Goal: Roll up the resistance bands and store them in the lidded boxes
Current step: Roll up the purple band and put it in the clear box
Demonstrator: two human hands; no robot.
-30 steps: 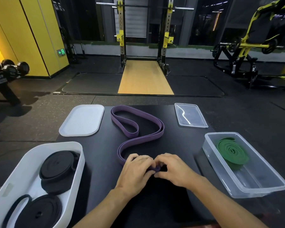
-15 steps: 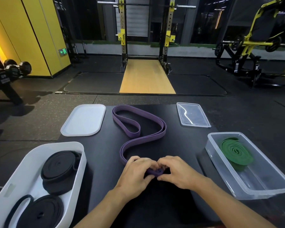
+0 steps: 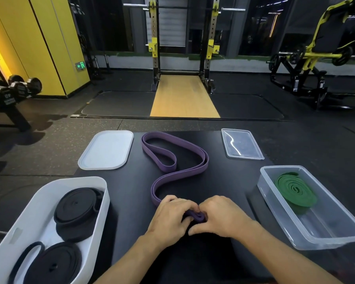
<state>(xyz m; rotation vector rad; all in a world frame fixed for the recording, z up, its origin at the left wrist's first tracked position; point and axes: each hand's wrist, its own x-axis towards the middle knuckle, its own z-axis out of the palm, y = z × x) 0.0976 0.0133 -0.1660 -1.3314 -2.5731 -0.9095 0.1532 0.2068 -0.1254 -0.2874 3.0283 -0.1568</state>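
1. Both hands meet at the near middle of the counter (image 3: 131, 201), forearms angled inward, knuckles up.
2. Left hand (image 3: 170, 217) and right hand (image 3: 221, 219) curl their fingers, pinching the rolled end of the purple band (image 3: 183, 174).
3. Its loose length snakes away across the counter.

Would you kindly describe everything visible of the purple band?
The purple band is a long, flat, rubbery-looking loop, doubled and snaking in an S across the black table. Its near end is curled into a small tight roll, pinched between the left hand and right hand; the rest lies loose, unrolled.
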